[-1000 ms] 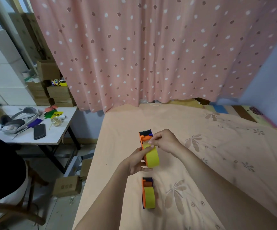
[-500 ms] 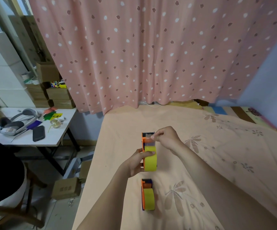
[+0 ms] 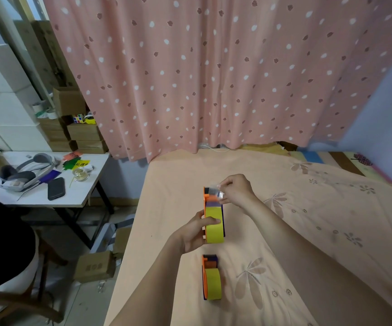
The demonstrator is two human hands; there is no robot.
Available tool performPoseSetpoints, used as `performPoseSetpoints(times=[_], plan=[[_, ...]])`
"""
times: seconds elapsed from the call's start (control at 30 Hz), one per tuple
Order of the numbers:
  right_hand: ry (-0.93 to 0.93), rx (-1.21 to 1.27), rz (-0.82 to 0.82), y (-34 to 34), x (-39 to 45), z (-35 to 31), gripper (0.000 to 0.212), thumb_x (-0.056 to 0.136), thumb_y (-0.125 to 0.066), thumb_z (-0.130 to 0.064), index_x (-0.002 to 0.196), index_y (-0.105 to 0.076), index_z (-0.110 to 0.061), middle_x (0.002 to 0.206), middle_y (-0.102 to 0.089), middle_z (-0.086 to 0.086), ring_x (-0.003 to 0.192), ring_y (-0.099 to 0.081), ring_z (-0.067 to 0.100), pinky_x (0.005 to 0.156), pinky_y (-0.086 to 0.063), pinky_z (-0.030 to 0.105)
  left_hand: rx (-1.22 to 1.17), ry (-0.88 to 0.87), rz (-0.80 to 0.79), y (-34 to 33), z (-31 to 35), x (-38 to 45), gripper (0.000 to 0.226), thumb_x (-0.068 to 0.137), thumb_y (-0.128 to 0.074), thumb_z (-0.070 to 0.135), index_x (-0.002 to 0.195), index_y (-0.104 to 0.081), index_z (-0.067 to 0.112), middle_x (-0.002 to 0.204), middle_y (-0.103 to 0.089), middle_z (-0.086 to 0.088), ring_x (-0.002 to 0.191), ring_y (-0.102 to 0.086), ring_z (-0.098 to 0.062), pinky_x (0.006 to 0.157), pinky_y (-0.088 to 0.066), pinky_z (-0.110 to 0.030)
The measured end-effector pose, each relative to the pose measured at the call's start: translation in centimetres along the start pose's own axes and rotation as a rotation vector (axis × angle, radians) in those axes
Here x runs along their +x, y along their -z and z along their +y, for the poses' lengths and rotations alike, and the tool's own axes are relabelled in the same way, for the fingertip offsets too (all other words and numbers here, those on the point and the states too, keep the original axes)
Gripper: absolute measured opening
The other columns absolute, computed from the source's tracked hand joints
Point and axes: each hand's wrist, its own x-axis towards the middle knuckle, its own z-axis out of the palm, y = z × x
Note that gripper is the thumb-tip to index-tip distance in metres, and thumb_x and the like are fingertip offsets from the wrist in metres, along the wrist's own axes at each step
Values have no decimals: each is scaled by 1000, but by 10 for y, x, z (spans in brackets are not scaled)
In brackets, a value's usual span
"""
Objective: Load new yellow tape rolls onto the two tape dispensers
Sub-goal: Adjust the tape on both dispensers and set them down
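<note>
I hold an orange and purple tape dispenser (image 3: 206, 196) above the bed, with a yellow tape roll (image 3: 214, 228) seated in it. My left hand (image 3: 194, 234) grips the dispenser and roll from the left side. My right hand (image 3: 236, 190) pinches the clear free end of the tape (image 3: 215, 191), stretched over the dispenser's far end. A second orange dispenser (image 3: 208, 261), also carrying a yellow roll (image 3: 213, 284), lies on the sheet just below my hands.
The peach flowered bed sheet (image 3: 308, 220) spreads to the right. A white side table (image 3: 77, 196) at left carries a headset (image 3: 23, 171), a phone (image 3: 56, 188) and a small jar. Cardboard boxes (image 3: 95, 269) sit on the floor by the bed. A pink dotted curtain hangs behind.
My right hand has drawn the tape's free end away from the roll toward the dispenser's far end. My left hand has stayed on the roll.
</note>
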Motion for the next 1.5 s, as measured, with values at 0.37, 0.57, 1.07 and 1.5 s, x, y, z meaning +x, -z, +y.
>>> performPoseSetpoints(times=[0.37, 0.57, 1.07, 1.5], plan=[[70, -133, -82, 1, 1, -21, 14, 94, -58, -1, 92, -70, 5, 85, -76, 21, 64, -68, 27, 73, -65, 42, 79, -5, 27, -7, 13, 7, 78, 76, -75, 41, 142, -44, 14, 133, -61, -18, 109, -62, -32, 101, -50, -51], [19, -120, -24, -1, 5, -12, 19, 91, -53, 7, 80, -68, 3, 86, -75, 26, 60, -66, 28, 69, -65, 40, 57, -20, 56, -7, 9, 4, 76, 77, -75, 36, 142, -42, 13, 130, -61, -18, 106, -62, -31, 87, -54, -44], [-16, -150, 78, 5, 21, -16, 22, 81, -48, 11, 76, -69, 7, 81, -73, 26, 60, -70, 34, 71, -64, 48, 30, 3, -10, -8, -8, 7, 86, 72, -78, 15, 145, -33, 16, 148, -49, -19, 122, -58, -32, 110, -44, -51], [-38, -220, 82, 10, 28, -23, 26, 81, -47, 9, 77, -73, 7, 72, -74, 22, 61, -73, 34, 70, -65, 38, -31, 15, -18, -2, -14, 4, 89, 75, -76, 5, 149, -28, 15, 145, -51, -21, 117, -58, -33, 108, -44, -51]])
